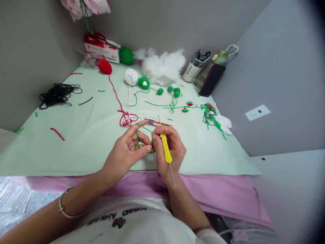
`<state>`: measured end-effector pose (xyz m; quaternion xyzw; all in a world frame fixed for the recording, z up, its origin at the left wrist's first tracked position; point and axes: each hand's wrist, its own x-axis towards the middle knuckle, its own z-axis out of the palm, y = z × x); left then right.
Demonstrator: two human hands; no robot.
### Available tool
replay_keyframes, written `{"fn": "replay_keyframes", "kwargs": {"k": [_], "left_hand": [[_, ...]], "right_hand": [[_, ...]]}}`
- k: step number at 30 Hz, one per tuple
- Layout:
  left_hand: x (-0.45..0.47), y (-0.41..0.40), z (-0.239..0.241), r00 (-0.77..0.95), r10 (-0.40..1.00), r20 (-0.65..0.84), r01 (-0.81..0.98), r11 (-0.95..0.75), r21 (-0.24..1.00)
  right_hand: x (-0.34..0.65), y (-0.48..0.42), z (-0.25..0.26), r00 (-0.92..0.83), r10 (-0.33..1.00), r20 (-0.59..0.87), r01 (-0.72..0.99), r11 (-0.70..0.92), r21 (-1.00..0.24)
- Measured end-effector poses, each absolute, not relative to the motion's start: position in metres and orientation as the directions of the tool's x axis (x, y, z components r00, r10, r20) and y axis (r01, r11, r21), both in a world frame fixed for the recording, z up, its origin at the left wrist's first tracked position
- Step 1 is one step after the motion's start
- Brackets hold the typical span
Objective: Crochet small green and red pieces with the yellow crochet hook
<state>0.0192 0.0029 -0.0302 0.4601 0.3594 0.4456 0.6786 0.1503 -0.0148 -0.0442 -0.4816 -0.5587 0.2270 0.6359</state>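
Two hands (pixel 124 153) (pixel 177 149), one hook (pixel 166 149), one phone (pixel 212 80)

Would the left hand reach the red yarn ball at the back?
Probably, with a stretch: only yarn scraps lie on the mat between the red yarn ball and the left hand, which is pinching green yarn.

Stuffing (pixel 164 66), black cord (pixel 57 94), perhaps a phone (pixel 212 79).

Diffuse bright light on green mat (pixel 76 142); faint shadows. Yellow crochet hook (pixel 166 149) is sharp. Right of mat, corners darken.
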Motion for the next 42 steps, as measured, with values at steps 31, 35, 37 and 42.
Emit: {"fn": "replay_keyframes", "kwargs": {"k": [31,35,37,42], "left_hand": [[0.013,0.006,-0.032,0.365,0.928,-0.072,-0.308,0.193,0.932],[0.013,0.005,-0.031,0.359,0.930,-0.079,-0.290,0.191,0.938],[0.013,0.005,-0.031,0.357,0.931,-0.077,-0.280,0.185,0.942],[0.013,0.005,-0.030,0.346,0.935,-0.073,-0.252,0.168,0.953]], "right_hand": [[0.175,-0.044,-0.038,0.143,0.780,0.609,0.392,0.520,-0.759],[0.175,-0.044,-0.038,0.127,0.785,0.606,0.407,0.516,-0.753],[0.175,-0.044,-0.038,0.122,0.785,0.607,0.418,0.514,-0.749],[0.173,-0.044,-0.039,0.123,0.770,0.626,0.448,0.520,-0.727]]}}
